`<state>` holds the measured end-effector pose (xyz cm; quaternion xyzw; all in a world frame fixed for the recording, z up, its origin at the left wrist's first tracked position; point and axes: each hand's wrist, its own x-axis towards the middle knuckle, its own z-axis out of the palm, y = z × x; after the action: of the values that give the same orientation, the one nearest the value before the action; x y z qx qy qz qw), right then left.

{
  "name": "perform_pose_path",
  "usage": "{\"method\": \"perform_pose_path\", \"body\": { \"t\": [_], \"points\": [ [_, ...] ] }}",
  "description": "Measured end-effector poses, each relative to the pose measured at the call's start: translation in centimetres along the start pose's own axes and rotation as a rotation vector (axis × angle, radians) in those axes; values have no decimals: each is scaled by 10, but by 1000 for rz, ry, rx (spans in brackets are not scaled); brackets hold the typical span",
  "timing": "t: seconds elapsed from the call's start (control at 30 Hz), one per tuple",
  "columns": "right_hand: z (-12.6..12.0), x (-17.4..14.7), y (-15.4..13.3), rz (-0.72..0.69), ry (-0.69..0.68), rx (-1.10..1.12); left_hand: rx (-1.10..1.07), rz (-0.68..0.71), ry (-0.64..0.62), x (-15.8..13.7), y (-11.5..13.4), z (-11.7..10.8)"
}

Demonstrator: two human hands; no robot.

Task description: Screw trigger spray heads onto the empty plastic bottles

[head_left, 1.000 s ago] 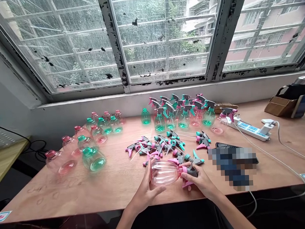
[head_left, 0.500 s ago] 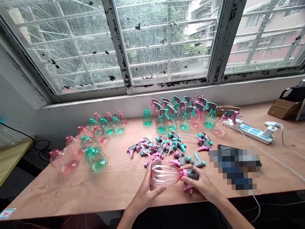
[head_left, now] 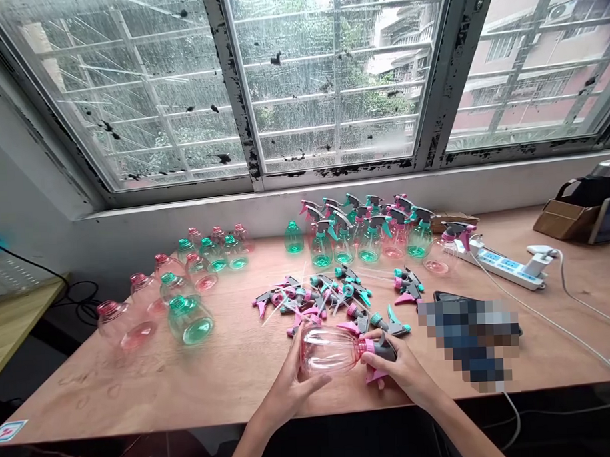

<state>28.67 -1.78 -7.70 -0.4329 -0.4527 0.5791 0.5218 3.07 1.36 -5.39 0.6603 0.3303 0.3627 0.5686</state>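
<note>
A clear pink spray bottle point(head_left: 330, 349) lies sideways between my hands, above the near part of the table. My left hand point(head_left: 296, 382) cups its base, thumb along the near side. On the neck end, my right hand point(head_left: 397, 366) grips the grey and pink trigger sprayer head point(head_left: 382, 349); the pink trigger hangs below the fingers. The sprayer's collar meets the bottle neck, though how tightly it sits I cannot tell. Just beyond my hands lies a pile of loose sprayer heads point(head_left: 312, 298) in pink, green and grey, some with thin tubes.
Open pink and green bottles point(head_left: 191, 322) stand at the left. Several bottles with sprayers point(head_left: 370, 243) are grouped at the back, beside one open green bottle point(head_left: 294, 237). Right are a phone point(head_left: 452, 298), a power strip point(head_left: 506, 267) with white cables and a cardboard box point(head_left: 567, 216).
Almost nothing differs. Both hands keep their hold on the pink bottle and its sprayer; the whole view has shifted very slightly.
</note>
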Motion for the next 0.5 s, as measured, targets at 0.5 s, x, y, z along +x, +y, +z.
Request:
{"method": "perform_pose_path", "body": {
  "t": [0.5],
  "points": [
    [-1,-1,0,-11,11,-26,-22,-31,-18,-1,2,0]
  ]
}}
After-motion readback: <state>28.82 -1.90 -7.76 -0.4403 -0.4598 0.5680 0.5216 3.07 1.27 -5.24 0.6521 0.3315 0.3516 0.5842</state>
